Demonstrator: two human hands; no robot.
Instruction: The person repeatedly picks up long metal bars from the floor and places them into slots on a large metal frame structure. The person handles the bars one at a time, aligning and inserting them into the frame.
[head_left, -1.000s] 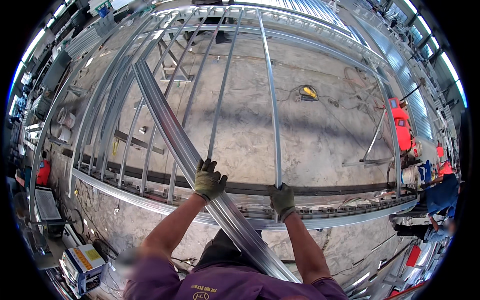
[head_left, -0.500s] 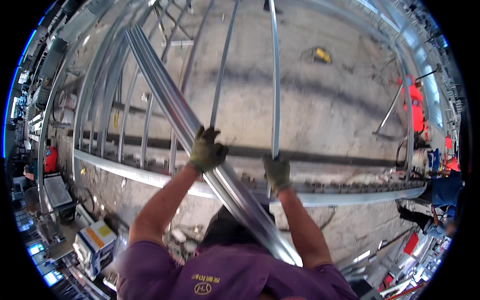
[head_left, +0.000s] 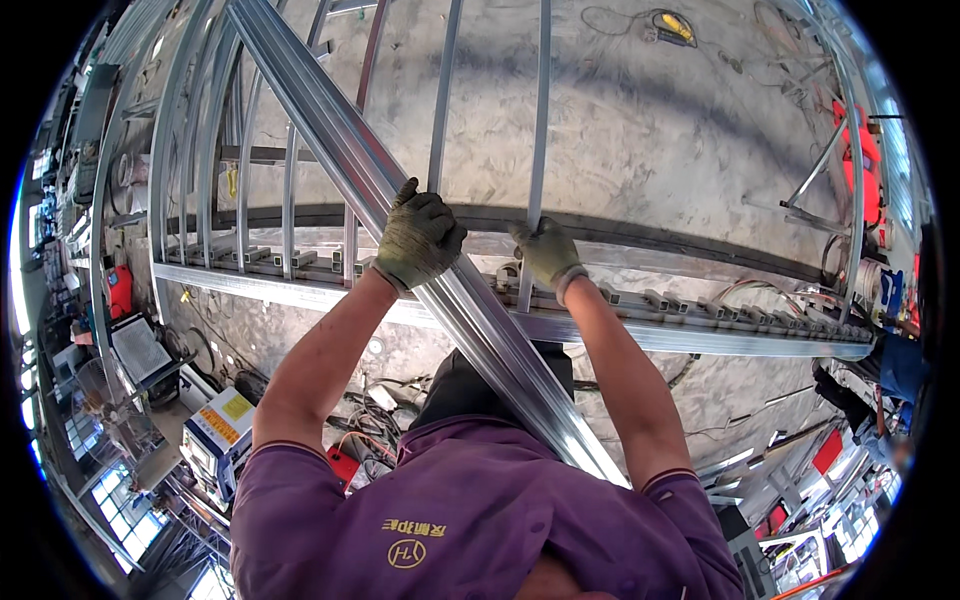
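Observation:
A bundle of long, shiny ribbed metal profiles [head_left: 335, 158] slants from the far left to beside my right upper arm, crossing above the frame's near rail. My left hand [head_left: 418, 238], in an olive work glove, is closed over the bundle near its middle. To its right, my gloved right hand [head_left: 550, 254] grips a slim upright metal bar [head_left: 541, 110] close to its near end. Another slim bar [head_left: 443, 100] runs parallel between the hands, passing behind the left glove. Both bars reach the long near rail [head_left: 690, 338]. My palms and some fingertips are hidden.
Several small metal brackets [head_left: 665, 300] line the near rail. More parallel bars [head_left: 290, 200] stand at left. A yellow tool with a cable [head_left: 675, 25] lies on the far concrete floor. A boxy machine [head_left: 218, 430] stands at lower left. Another person [head_left: 900, 375] is at the right edge.
The view has shifted, and both hands and the near rail appear higher in the picture. My left hand remains on the bundle, its fingers drawn closer together. My right hand stays on its bar.

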